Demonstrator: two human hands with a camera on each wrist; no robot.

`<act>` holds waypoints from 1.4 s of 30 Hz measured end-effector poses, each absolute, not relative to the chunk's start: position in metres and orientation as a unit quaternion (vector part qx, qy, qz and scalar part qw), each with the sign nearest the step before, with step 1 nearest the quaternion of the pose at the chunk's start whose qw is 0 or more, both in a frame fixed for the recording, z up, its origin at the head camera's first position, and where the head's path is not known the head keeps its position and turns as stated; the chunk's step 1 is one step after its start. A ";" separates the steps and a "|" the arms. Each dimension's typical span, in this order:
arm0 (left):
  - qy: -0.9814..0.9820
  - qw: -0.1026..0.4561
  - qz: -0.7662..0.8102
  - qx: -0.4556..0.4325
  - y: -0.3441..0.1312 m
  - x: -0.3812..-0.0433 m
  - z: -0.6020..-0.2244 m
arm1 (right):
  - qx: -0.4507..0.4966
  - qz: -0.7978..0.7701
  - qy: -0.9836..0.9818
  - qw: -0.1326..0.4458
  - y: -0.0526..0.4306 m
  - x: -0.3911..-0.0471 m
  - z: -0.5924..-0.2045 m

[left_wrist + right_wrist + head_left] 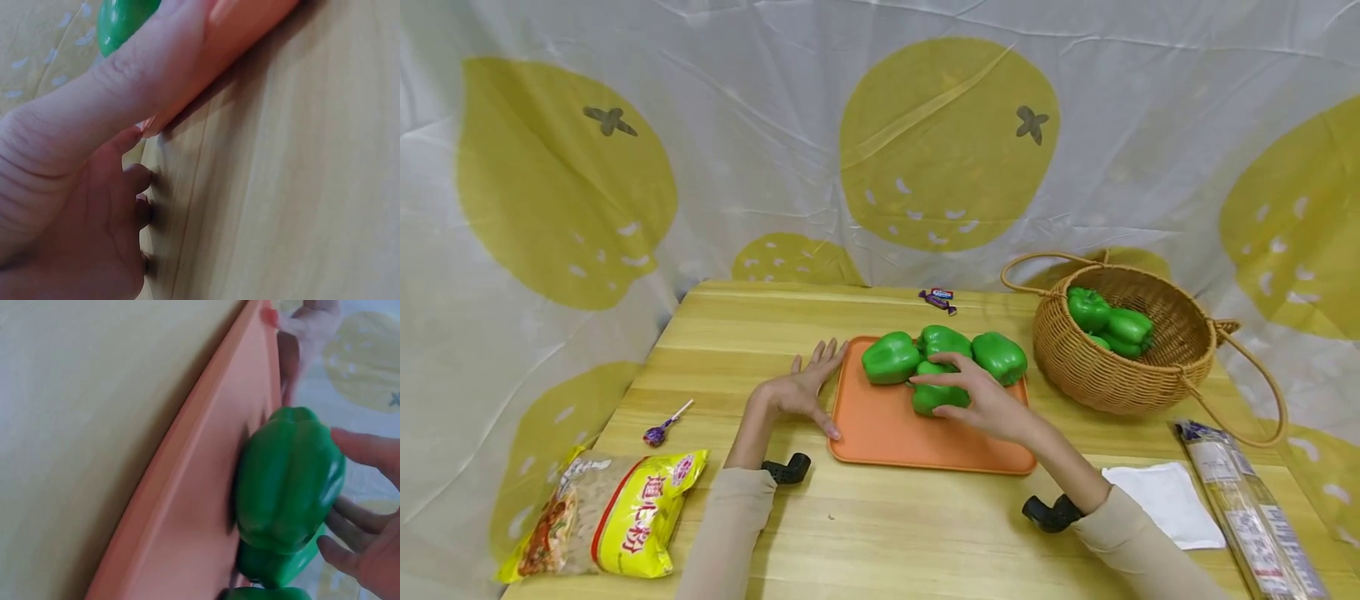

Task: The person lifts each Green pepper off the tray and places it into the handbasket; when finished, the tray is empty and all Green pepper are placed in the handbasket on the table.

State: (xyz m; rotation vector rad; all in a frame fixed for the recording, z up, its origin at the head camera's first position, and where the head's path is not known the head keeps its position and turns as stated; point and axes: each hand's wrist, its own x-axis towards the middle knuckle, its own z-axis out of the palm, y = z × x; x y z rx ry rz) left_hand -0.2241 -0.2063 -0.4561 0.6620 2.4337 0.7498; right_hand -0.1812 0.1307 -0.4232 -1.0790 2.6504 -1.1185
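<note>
My left hand is spread beside the left edge of an orange tray, its thumb at the rim in the left wrist view. Several green bell peppers lie on the tray, three of them along the back: a left one, a middle one and a right one. Over the front pepper is my right hand, fingers apart and loosely bent. In the right wrist view its fingertips come right up to the side of this pepper.
A wicker basket with green peppers stands at the back right. Wrapped candies lie at the back. On the left are a lollipop and a yellow food bag; on the right, a white cloth and long clear packets.
</note>
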 end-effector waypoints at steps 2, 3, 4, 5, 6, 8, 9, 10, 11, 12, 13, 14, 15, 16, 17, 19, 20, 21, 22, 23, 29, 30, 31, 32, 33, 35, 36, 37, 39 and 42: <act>0.895 0.253 0.277 0.242 -0.207 -0.224 -0.457 | -0.347 -0.349 0.870 0.027 0.128 -0.182 -0.425; 0.894 0.254 0.278 0.242 -0.208 -0.224 -0.458 | -0.346 -0.340 0.874 0.025 0.127 -0.182 -0.425; 0.894 0.255 0.279 0.241 -0.208 -0.224 -0.458 | -0.345 -0.329 0.879 0.021 0.125 -0.183 -0.425; 0.894 0.255 0.279 0.241 -0.208 -0.224 -0.458 | -0.344 -0.322 0.882 0.018 0.124 -0.183 -0.425; 0.894 0.255 0.280 0.241 -0.208 -0.224 -0.458 | -0.344 -0.313 0.885 0.016 0.123 -0.183 -0.425; 0.894 0.255 0.279 0.239 -0.207 -0.223 -0.457 | -0.344 -0.298 0.891 0.012 0.121 -0.184 -0.423; 0.895 0.255 0.277 0.239 -0.207 -0.223 -0.456 | -0.343 -0.291 0.893 0.010 0.120 -0.184 -0.422; 0.895 0.255 0.276 0.239 -0.206 -0.223 -0.456 | -0.341 -0.288 0.895 0.011 0.120 -0.184 -0.421; 0.896 0.256 0.275 0.239 -0.206 -0.223 -0.455 | -0.338 -0.286 0.896 0.013 0.120 -0.184 -0.421; 0.895 0.255 0.276 0.239 -0.206 -0.223 -0.454 | -0.335 -0.283 0.898 0.016 0.120 -0.183 -0.420; 0.895 0.256 0.277 0.239 -0.206 -0.223 -0.454 | -0.332 -0.281 0.900 0.019 0.121 -0.183 -0.419; 0.895 0.257 0.276 0.238 -0.205 -0.223 -0.453 | -0.330 -0.279 0.902 0.022 0.122 -0.183 -0.418; 0.895 0.257 0.277 0.238 -0.205 -0.223 -0.454 | -0.327 -0.279 0.903 0.025 0.123 -0.182 -0.417; 0.895 0.256 0.278 0.238 -0.206 -0.224 -0.454 | -0.325 -0.279 0.903 0.029 0.124 -0.182 -0.416; 0.895 0.255 0.278 0.239 -0.206 -0.224 -0.454 | -0.326 -0.277 0.903 0.031 0.124 -0.182 -0.415; 0.895 0.253 0.278 0.239 -0.207 -0.224 -0.454 | -0.332 -0.268 0.904 0.029 0.125 -0.183 -0.414; 0.896 0.253 0.277 0.240 -0.207 -0.224 -0.455 | -0.334 -0.266 0.904 0.029 0.125 -0.183 -0.414; 0.895 0.251 0.279 0.241 -0.208 -0.224 -0.455 | -0.337 -0.263 0.903 0.029 0.125 -0.183 -0.414; 0.895 0.251 0.278 0.242 -0.208 -0.224 -0.455 | -0.339 -0.262 0.903 0.029 0.125 -0.183 -0.414; 0.895 0.251 0.278 0.242 -0.208 -0.224 -0.455 | -0.341 -0.262 0.902 0.030 0.126 -0.183 -0.414; 0.895 0.255 0.273 0.242 -0.207 -0.224 -0.455 | -0.338 -0.311 0.886 0.063 0.133 -0.180 -0.415; 0.896 0.255 0.272 0.243 -0.207 -0.224 -0.454 | -0.338 -0.320 0.882 0.068 0.134 -0.179 -0.415; 0.896 0.254 0.271 0.243 -0.207 -0.224 -0.454 | -0.340 -0.325 0.880 0.070 0.135 -0.179 -0.415; 0.897 0.253 0.271 0.243 -0.207 -0.224 -0.454 | -0.342 -0.329 0.877 0.071 0.136 -0.179 -0.416; 0.897 0.252 0.269 0.243 -0.207 -0.225 -0.454 | -0.343 -0.334 0.875 0.075 0.138 -0.179 -0.416; 0.896 0.252 0.270 0.245 -0.205 -0.225 -0.454 | -0.345 -0.338 0.872 0.082 0.142 -0.177 -0.416; 0.896 0.253 0.270 0.247 -0.204 -0.225 -0.453 | -0.348 -0.340 0.869 0.087 0.144 -0.176 -0.416; 0.895 0.253 0.271 0.247 -0.204 -0.225 -0.454 | -0.352 -0.341 0.867 0.092 0.147 -0.175 -0.416; 0.894 0.255 0.273 0.246 -0.203 -0.224 -0.454 | -0.361 -0.343 0.860 0.108 0.153 -0.173 -0.414; 0.894 0.254 0.282 0.237 -0.206 -0.223 -0.456 | -0.375 -0.347 0.849 0.136 0.160 -0.173 -0.407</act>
